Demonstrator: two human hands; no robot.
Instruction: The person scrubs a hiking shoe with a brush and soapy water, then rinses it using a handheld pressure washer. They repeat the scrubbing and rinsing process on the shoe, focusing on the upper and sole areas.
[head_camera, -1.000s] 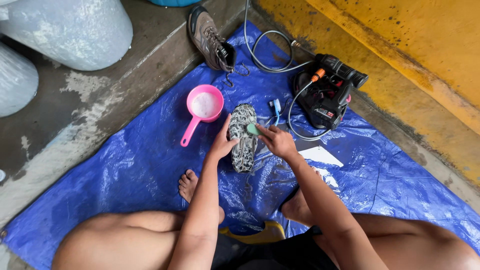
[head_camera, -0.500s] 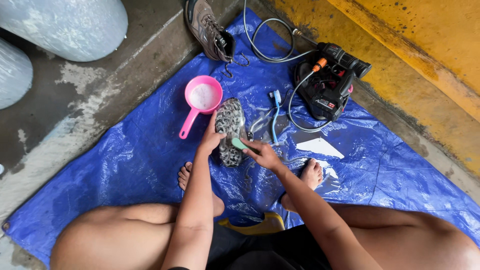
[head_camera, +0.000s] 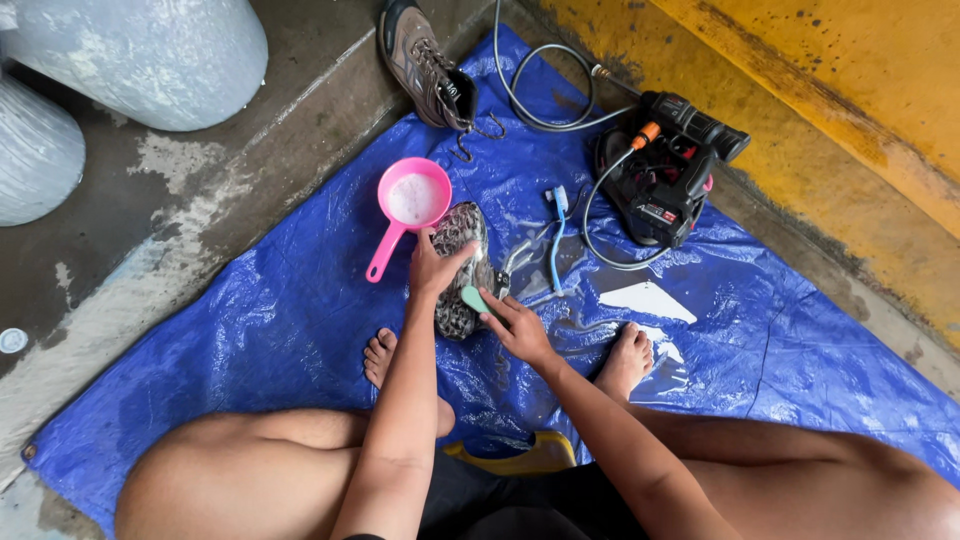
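— Now, what is gripped by each hand?

— A patterned shoe (head_camera: 458, 268) is clasped by the left hand (head_camera: 432, 266); a green brush (head_camera: 474, 299) is grasped by the right hand (head_camera: 516, 327). The shoe is rested on the blue tarp (head_camera: 300, 310), its long axis running away from the person; toe and heel cannot be told apart.

— What is changed?

— The brush is found lower on the shoe than before. A pink scoop (head_camera: 408, 205) is seen just beside.

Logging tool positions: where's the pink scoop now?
Head view, upper centre-left: the pink scoop lies on the blue tarp, just left of the shoe under the left hand.
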